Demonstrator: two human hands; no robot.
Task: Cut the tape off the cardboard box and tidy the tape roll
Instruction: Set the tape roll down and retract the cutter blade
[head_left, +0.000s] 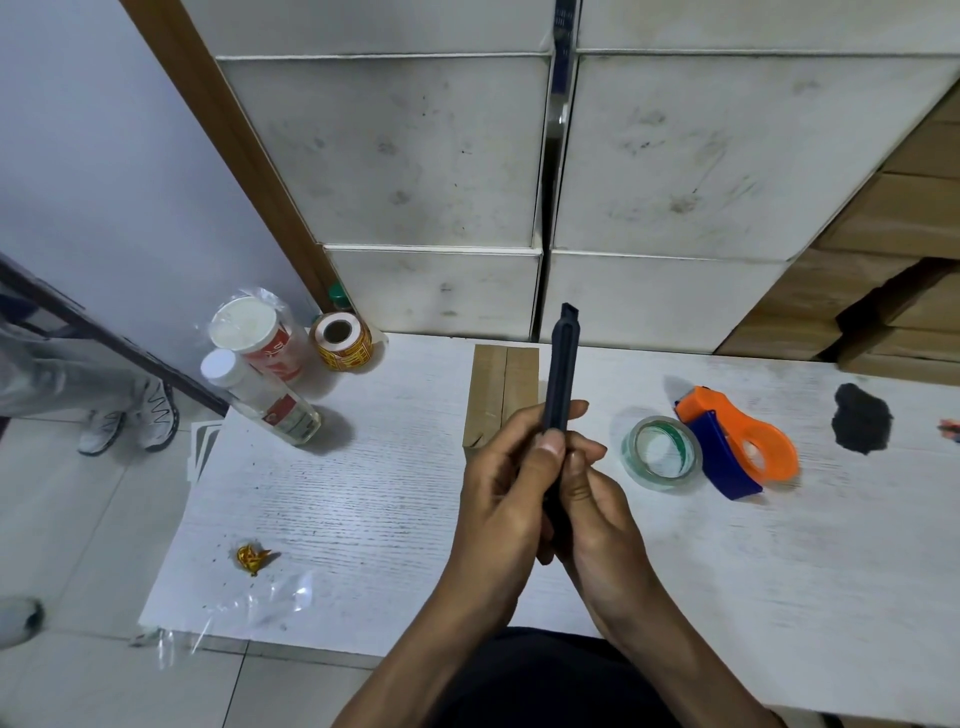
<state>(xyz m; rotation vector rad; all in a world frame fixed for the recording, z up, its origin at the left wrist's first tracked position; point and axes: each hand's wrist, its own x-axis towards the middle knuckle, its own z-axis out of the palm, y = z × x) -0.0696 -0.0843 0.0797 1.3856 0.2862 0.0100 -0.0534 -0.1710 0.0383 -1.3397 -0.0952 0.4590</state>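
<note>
Both hands hold a dark blue utility knife (561, 364) upright over the white table (363, 493). My left hand (504, 483) wraps its lower body and my right hand (587, 499) grips it from the right, thumb on the handle. No blade shows at the knife's top end. Behind the hands lies a small brown cardboard box (498, 384) with a taped seam down its middle, partly hidden by my left hand. A clear tape roll (662, 452) lies flat to the right, touching an orange and blue tape dispenser (737, 441).
At the table's back left stand a plastic bottle (265, 397), a white-lidded cup (260, 338) and a label roll (340, 340). A gold wrapper (252, 556) and clear plastic film (249, 608) lie front left. A black scrap (862, 418) sits far right. White boxes (431, 156) stack behind. A person's shoes (130, 421) stand left.
</note>
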